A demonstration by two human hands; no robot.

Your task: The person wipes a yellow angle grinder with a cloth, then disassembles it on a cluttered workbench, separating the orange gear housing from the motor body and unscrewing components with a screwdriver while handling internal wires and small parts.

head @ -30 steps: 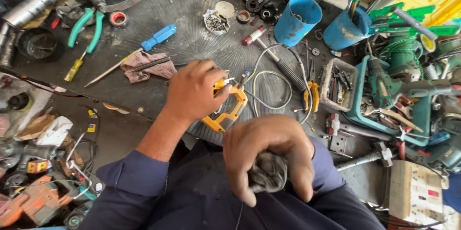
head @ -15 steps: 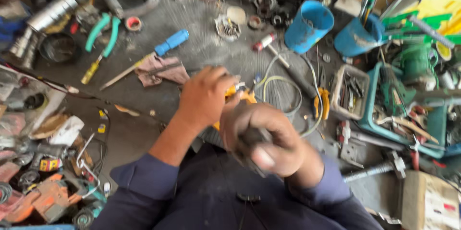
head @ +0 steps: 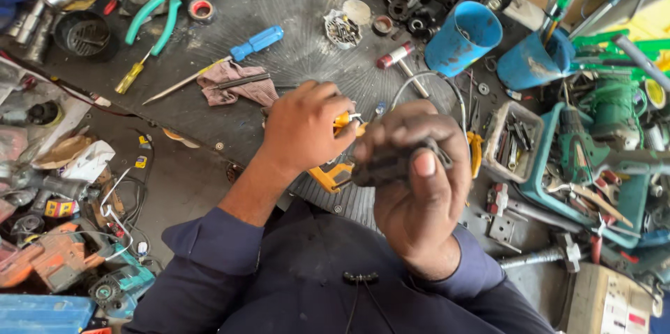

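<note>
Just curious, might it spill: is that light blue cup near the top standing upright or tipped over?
Tipped. The light blue cup leans on the bench, its open mouth turned sideways toward the camera; what it holds cannot be told.

So there's a small dark part [head: 391, 164], blackish-grey and pretty grimy, held up off the tabletop [head: 293, 34] near the middle of the scene, a bit right. It lies roughly sideways, and a thin wire loop [head: 433, 83] arcs away on its far side; can't tell if they're joined. Just left of it is an orange tool [head: 338, 175], lying lower on the tabletop, mostly hidden, with an orange bit and a metal tip [head: 349, 120] poking out farther back.
</note>
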